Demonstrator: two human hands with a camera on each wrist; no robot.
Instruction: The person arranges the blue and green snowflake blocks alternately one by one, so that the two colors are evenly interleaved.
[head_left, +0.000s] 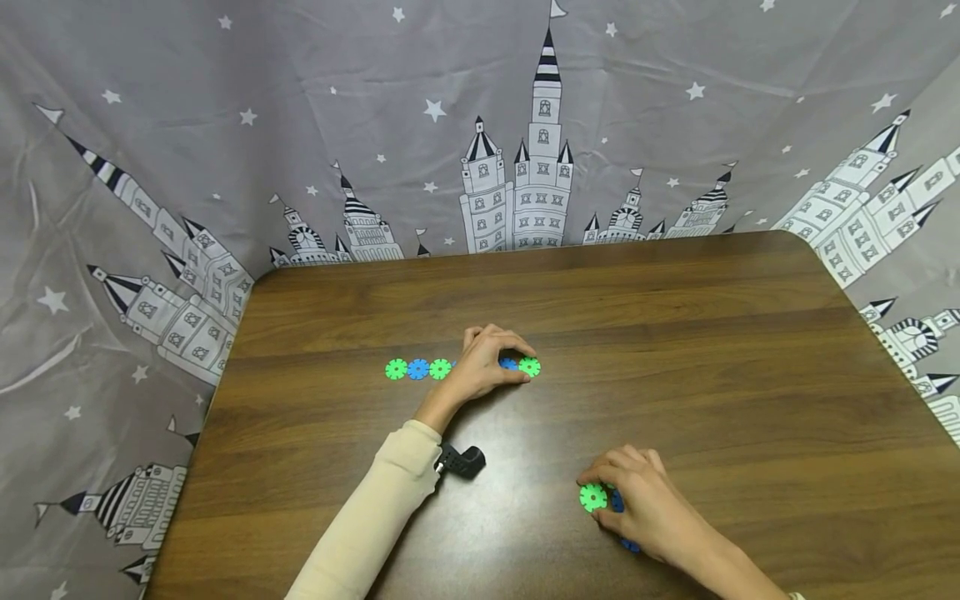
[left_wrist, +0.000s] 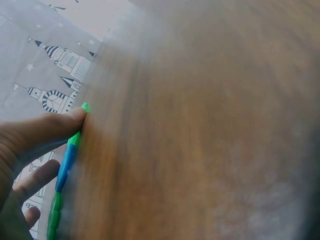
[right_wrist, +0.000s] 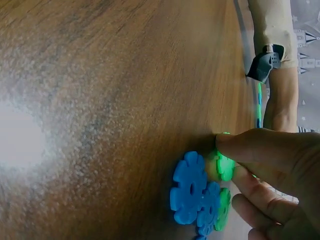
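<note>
A row of notched plastic discs lies across the wooden table, green and blue by turns, starting with a green disc (head_left: 396, 369) at its left. My left hand (head_left: 480, 364) reaches over the row and covers its middle. Thumb and index finger pinch the green disc at the right end (head_left: 530, 367) by its edges. Nearer the front, my right hand (head_left: 651, 506) pinches another green disc (head_left: 593, 497) between thumb and fingers. In the right wrist view, blue discs (right_wrist: 188, 189) and one more green disc (right_wrist: 223, 209) lie beside and under that hand.
The brown wooden table (head_left: 720, 358) extends around both hands. A grey curtain (head_left: 435, 183) printed with castles and stars hangs along its back and sides. A black wrist camera (head_left: 462, 461) sticks out from the left sleeve above the tabletop.
</note>
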